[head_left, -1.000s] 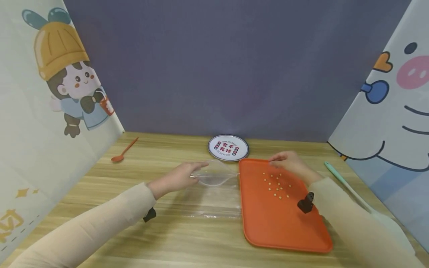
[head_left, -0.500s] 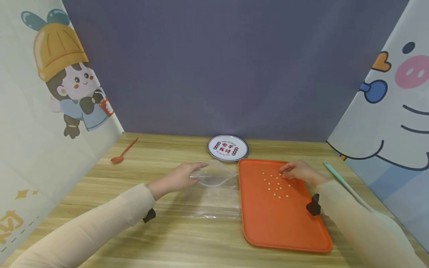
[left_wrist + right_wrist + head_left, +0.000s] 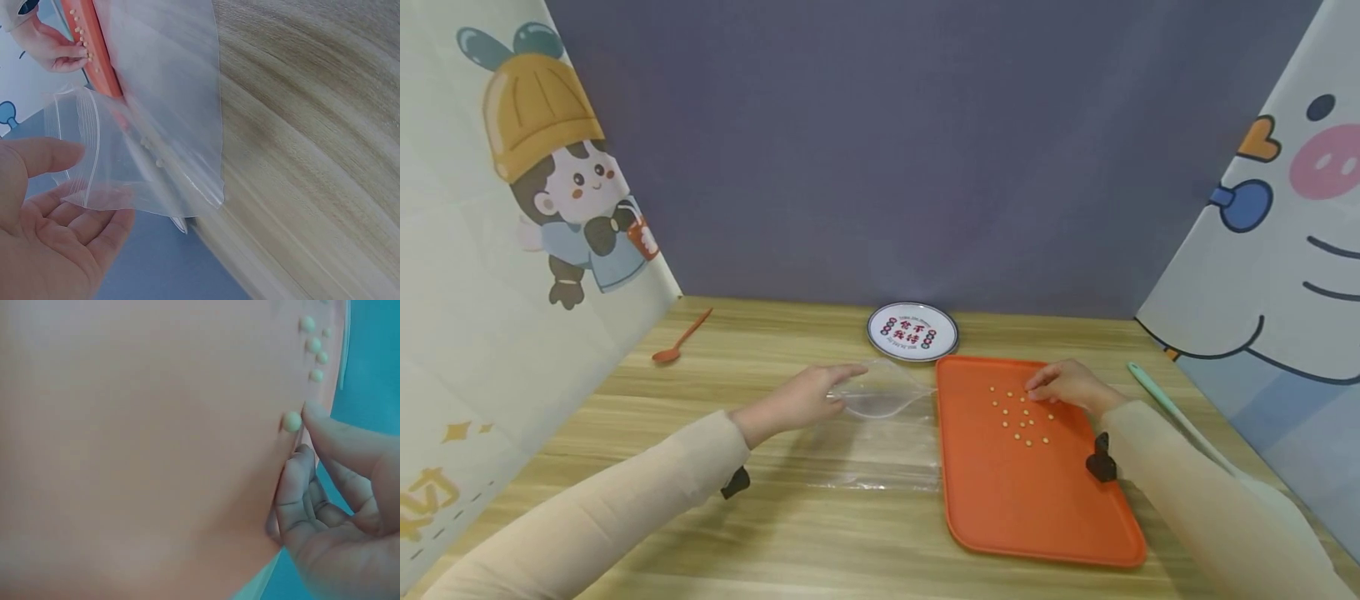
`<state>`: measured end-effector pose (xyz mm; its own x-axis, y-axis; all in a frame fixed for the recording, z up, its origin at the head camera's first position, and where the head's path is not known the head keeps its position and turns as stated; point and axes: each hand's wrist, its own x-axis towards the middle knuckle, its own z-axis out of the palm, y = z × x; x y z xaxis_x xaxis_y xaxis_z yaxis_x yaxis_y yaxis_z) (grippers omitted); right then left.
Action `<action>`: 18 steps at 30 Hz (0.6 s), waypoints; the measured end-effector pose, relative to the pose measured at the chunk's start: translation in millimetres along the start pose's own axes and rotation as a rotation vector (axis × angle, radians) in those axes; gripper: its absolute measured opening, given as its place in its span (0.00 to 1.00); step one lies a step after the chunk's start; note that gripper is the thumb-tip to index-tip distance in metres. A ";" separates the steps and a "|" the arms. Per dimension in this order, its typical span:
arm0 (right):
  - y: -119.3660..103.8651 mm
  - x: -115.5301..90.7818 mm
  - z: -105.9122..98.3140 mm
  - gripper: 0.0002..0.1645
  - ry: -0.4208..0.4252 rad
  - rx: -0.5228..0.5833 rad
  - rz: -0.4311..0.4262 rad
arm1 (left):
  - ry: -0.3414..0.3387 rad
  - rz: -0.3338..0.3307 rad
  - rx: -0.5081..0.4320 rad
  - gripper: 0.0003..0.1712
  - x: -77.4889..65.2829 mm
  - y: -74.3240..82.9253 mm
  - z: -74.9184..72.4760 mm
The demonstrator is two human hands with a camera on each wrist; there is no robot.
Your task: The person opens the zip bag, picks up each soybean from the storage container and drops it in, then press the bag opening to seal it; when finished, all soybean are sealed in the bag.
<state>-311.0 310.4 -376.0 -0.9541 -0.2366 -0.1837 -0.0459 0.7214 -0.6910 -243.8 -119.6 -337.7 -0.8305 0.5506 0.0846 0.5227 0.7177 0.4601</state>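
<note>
My left hand holds a clear zip bag by one side of its mouth, which gapes. In the left wrist view, the thumb is in front of the plastic and the other fingers lie behind it. Two small pale spots show in the bag. Over the orange tray, my right hand has its fingertips low among several small pale-yellow balls. In the right wrist view, one ball lies beside the thumb tip, with a gap between thumb and index finger.
A white plate with red lettering stands behind the bag and tray. An orange spoon lies at the back left of the wooden table. To the right, a green-handled utensil is partly hidden by the right sleeve.
My right hand has come from the tray's far edge toward me and down to the balls, then stayed nearly still. The left hand and the bag have kept their place.
</note>
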 end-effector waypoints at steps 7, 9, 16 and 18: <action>-4.6 -4.4 0.5 0.16 0.051 0.050 0.010 | 0.008 0.008 0.012 0.35 -1.7 1.0 0.0; -10.2 -7.1 0.2 0.19 0.057 0.075 0.011 | 0.009 0.002 0.014 0.35 -1.8 0.7 0.1; -45.5 -15.8 2.9 0.25 0.053 0.047 -0.007 | 0.013 0.004 0.029 0.35 -1.1 0.4 0.1; -56.1 -16.5 6.5 0.25 0.047 0.058 -0.027 | 0.010 0.000 0.028 0.35 -0.6 0.9 -0.1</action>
<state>-290.8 269.5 -338.8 -0.9655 -0.2241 -0.1326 -0.0560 0.6760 -0.7348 -242.8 -119.3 -337.3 -0.8326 0.5459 0.0937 0.5275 0.7296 0.4353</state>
